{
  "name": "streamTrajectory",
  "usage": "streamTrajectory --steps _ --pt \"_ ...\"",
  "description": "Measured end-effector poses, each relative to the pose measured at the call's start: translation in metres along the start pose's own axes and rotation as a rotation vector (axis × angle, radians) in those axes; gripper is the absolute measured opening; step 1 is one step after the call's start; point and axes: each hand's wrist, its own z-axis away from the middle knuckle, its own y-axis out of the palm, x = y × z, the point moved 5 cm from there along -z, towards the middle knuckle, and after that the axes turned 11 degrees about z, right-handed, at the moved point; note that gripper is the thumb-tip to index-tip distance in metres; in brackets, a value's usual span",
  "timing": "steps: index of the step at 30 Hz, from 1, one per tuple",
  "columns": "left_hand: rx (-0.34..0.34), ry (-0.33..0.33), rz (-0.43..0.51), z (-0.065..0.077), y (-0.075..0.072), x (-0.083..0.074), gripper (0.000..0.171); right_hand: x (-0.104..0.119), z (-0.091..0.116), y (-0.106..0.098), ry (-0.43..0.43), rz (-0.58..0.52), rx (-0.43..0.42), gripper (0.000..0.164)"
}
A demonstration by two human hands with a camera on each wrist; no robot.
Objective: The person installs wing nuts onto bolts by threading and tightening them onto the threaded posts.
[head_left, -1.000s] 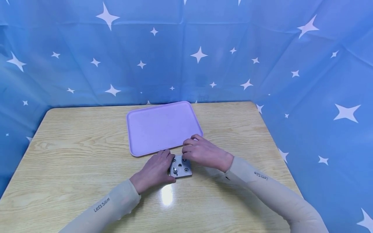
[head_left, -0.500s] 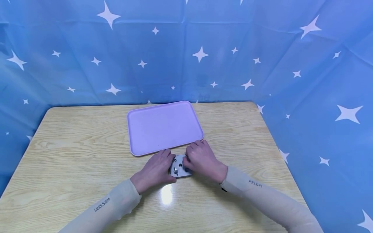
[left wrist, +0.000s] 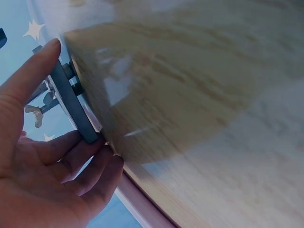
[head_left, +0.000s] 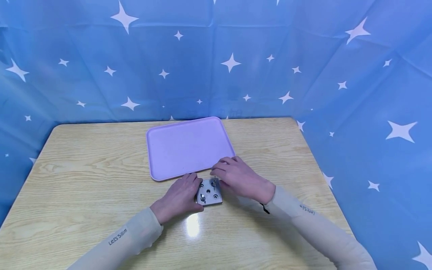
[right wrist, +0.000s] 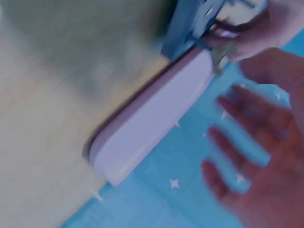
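A square metal plate (head_left: pixel 210 201) with several holes lies just in front of the tray. My left hand (head_left: pixel 180 195) holds it by the left side, thumb at the near edge and fingers at the far edge. One wing nut (head_left: pixel 203 198) sits on a bolt at the plate's near left corner. Another wing nut (right wrist: pixel 221 54) is on the bolt at the far right corner. Beside that one is my right hand (right wrist: pixel 266 137), its fingers spread and blurred, with nothing in them. In the left wrist view, threaded bolts rise from the plate (left wrist: pixel 71 102), and bolt heads show underneath.
A shallow purple tray (head_left: pixel 189 148) lies behind the plate, close to both hands' fingertips. Everything rests on a wood-grain table (head_left: pixel 98 157). A blue curtain (head_left: pixel 202 48) with white stars hangs behind the table and along its sides.
My right hand worked at the far right wing nut half a second ago, curled over it; now it has drawn back with fingers loosened. The left hand and the plate have stayed put.
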Motion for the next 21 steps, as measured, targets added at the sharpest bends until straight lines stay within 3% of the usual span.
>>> streamTrajectory --steps 3,7,16,21 --pt "0.009 -0.005 0.005 0.000 0.000 0.001 0.076 0.003 0.000 0.000 -0.144 0.015 -0.013 0.031" --pt "0.017 -0.008 0.006 0.000 0.001 0.001 0.077 0.006 -0.002 0.004 -0.186 0.058 -0.005 0.022" --pt "0.008 -0.005 -0.009 0.000 0.001 0.001 0.078 0.007 -0.007 0.009 -0.114 0.050 -0.032 0.005" --pt "-0.006 0.003 -0.016 -0.001 0.000 0.001 0.078 0.007 -0.007 0.014 0.000 0.013 -0.082 0.011"
